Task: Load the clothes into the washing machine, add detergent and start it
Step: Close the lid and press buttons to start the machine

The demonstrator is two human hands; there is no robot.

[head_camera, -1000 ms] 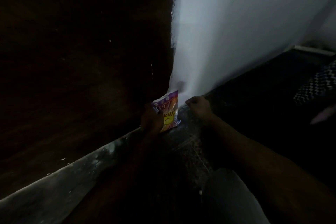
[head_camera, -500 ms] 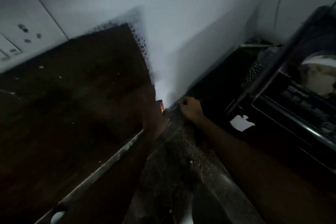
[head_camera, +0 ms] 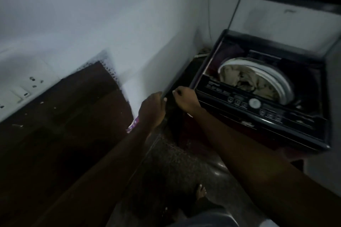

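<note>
Beside the open washing machine (head_camera: 262,101), already holding clothes (head_camera: 245,81), the left hand (head_camera: 151,110) clamps its grip on the detergent packet (head_camera: 133,125). The right hand (head_camera: 186,98) pinches shut; on what, I cannot tell. The packet looks light, soft and crinkly, best held near its top.

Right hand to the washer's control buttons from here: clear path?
Probably yes. The right hand sits just left of the washing machine, near its control panel, with nothing between them. The lid is raised behind, clear of the panel.

Washing machine (head_camera: 258,101) at right, clothes (head_camera: 245,81) in its drum; detergent packet (head_camera: 132,125) at left beside wall (head_camera: 110,14)
</note>
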